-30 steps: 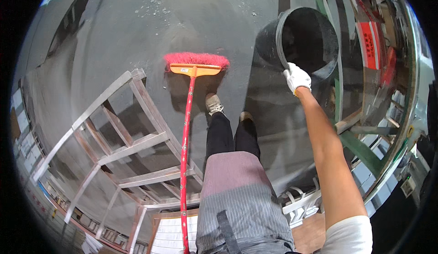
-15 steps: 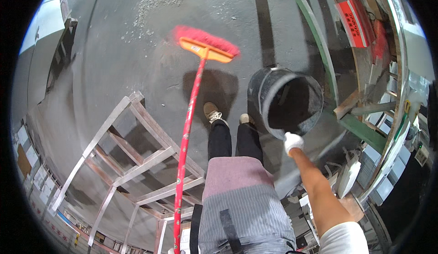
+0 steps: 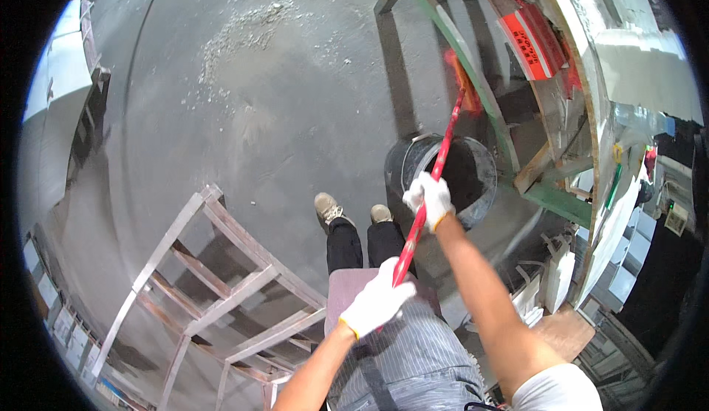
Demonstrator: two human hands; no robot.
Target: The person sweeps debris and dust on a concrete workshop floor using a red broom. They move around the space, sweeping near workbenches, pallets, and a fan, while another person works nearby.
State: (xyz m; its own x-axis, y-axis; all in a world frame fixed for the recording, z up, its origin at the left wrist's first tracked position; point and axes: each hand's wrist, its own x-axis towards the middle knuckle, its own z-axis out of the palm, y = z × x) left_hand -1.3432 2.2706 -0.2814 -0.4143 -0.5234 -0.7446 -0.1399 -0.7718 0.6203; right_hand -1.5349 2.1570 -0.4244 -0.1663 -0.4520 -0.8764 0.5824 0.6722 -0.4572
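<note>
A broom with a red handle slants across me, its blurred red and orange head up beside the green bench leg. My left hand, in a white work glove, is closed round the lower part of the handle in front of my apron. Higher up, my right hand, gloved alike, also grips the handle. Under that stretch of handle stands a large black bucket with a grey, dusty rim, its mouth facing me. The handle hides part of the bucket's rim.
A pile of pale rubble lies on the grey floor ahead. A wooden frame stands at my left. To the right rises a green-legged workbench with a red box. My shoes are just left of the bucket.
The broom has swung from the left to over the bucket on the right. My right hand has left the bucket's rim and taken the handle; my left hand has come up into view.
</note>
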